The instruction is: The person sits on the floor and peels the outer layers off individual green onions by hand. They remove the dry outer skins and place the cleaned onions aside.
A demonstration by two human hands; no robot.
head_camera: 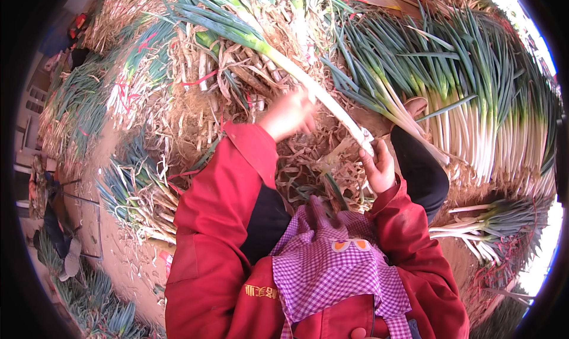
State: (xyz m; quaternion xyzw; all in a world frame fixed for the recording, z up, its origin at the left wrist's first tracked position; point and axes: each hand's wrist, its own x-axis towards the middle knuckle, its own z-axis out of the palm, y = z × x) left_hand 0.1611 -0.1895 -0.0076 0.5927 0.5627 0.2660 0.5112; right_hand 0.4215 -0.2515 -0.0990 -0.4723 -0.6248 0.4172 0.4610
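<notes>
My right hand (378, 166) pinches the root end of a long green onion (318, 90) between thumb and fingertips. Its white shank slants up to the left, ending in green leaves at the top of the view. Beside the middle of that shank is my left hand (291, 114), blurred, with the fingers partly curled; whether it grips anything is not visible. Dry peeled onion skins and leaves (306, 170) cover the ground below both hands. A purple checked apron (329, 268) covers my front.
Cleaned green onions (466, 103) lie in a dense row at right, with a smaller bunch (484, 228) below. Unpeeled, dry-skinned onions (200, 72) are heaped ahead and left, some tied with red strips. Another bundle (142, 192) lies by my left arm. A person's leg and shoe (66, 250) show far left.
</notes>
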